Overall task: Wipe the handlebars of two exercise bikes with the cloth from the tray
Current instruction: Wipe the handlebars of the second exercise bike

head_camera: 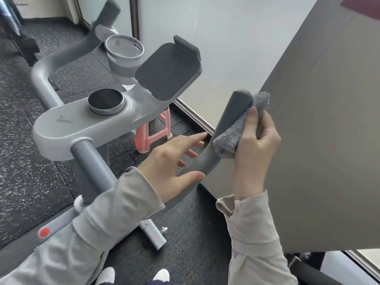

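A grey exercise bike fills the view, with its console at the centre left. Its right handlebar rises dark grey at the middle right. My right hand presses a grey fluffy cloth against that bar's upper part, fingers closed on the cloth. My left hand hovers with spread fingers just left of the bar's lower bend, thumb close to it, holding nothing. The left handlebar curves away at the upper left, ending in a dark grip.
A phone holder pad, a cup holder and a round black knob sit on the console. A pink plastic stool stands on the speckled black floor behind. A grey panel stands close on the right.
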Available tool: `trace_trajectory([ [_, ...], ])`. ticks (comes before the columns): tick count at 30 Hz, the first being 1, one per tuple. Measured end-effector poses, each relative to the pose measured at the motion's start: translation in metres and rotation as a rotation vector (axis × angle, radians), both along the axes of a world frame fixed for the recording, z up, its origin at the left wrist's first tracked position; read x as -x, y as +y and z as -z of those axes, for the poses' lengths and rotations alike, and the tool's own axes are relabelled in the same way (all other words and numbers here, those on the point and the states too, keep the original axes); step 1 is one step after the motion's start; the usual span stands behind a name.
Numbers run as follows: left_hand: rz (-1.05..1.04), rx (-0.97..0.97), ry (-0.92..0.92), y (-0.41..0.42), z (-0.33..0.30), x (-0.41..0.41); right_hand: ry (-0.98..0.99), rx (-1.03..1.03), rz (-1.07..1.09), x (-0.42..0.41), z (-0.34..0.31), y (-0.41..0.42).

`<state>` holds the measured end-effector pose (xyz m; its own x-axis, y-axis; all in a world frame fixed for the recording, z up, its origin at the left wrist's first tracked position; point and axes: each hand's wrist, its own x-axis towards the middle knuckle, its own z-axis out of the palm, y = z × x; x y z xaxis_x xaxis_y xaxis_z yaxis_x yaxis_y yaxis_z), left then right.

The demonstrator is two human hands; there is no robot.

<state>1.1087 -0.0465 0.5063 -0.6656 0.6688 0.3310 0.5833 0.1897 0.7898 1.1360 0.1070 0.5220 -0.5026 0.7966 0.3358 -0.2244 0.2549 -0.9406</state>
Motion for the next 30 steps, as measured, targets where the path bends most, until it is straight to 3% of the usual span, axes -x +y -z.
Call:
trace_trajectory([
  [12, 0.142, 0.13, 0.099, -0.044, 0.003, 0.002, -0.142, 0.207, 0.005, -0.026, 0.029, -0.042],
  [20, 0.234, 0.235, 0.269, -0.09, 0.016, 0.015, -0.139, 0.382, 0.098, -0.037, 0.043, -0.089],
  [30, 0.324, 0.178, 0.443, -0.143, 0.018, 0.056, -0.137, 0.473, 0.161, -0.053, 0.053, -0.15],
])
